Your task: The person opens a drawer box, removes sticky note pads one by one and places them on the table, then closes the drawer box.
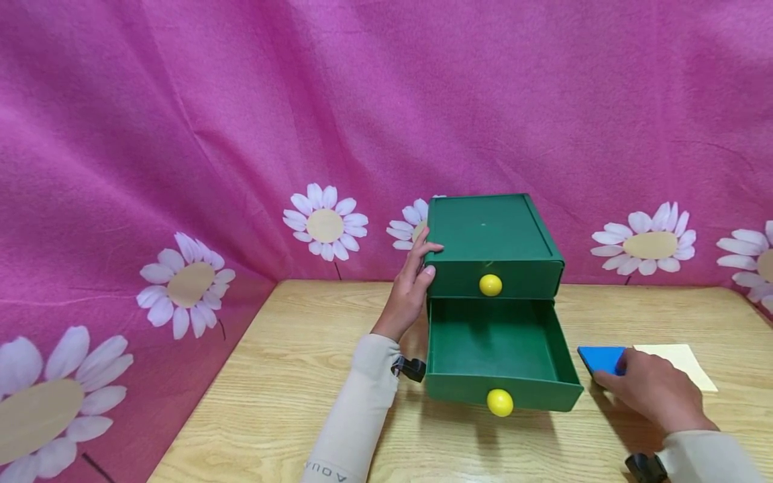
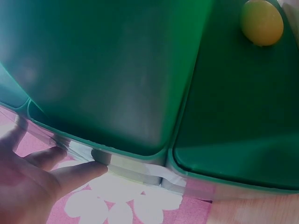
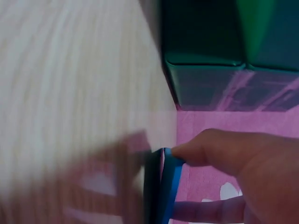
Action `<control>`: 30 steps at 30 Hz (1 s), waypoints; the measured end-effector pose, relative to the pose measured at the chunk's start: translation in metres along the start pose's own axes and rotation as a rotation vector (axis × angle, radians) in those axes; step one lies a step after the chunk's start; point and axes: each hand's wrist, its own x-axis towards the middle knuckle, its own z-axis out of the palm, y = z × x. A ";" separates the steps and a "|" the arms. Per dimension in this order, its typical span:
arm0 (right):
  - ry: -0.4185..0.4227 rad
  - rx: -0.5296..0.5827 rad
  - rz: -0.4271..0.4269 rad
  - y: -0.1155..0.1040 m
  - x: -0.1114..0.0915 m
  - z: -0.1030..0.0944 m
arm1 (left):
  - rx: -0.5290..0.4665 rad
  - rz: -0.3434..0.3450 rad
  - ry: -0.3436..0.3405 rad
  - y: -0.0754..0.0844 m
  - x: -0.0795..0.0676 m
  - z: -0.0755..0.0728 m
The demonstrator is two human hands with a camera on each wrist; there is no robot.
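Drawer box (image 1: 483,228) on table (image 1: 302,369), cloth (image 1: 483,100) behind | lower drawer (image 1: 537,396) juts toward me, below upper drawer (image 1: 459,278) | my left hand (image 1: 407,295) at its left side | pad (image 1: 598,357) in my right hand (image 1: 655,389), right of lower drawer | paper (image 1: 682,359) right of pad

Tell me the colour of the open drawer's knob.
The knob on the open lower drawer is yellow; it shows best in the head view.

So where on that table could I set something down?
The tabletop is bare left of the left sleeve, towards the pink daisy cloth, and behind the blue pad and cream paper. The open lower drawer of the green drawer unit looks empty too. It's crowded where the right hand pinches the pad beside the paper.
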 end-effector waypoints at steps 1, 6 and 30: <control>0.007 -0.005 0.007 -0.002 0.000 0.002 | -0.001 0.005 0.000 0.000 0.000 0.000; 0.012 -0.018 0.030 -0.012 -0.004 0.006 | -0.002 0.010 -0.001 0.000 -0.001 -0.001; -0.006 -0.039 0.049 -0.012 -0.007 0.003 | -0.004 -0.008 -0.001 0.000 -0.001 0.001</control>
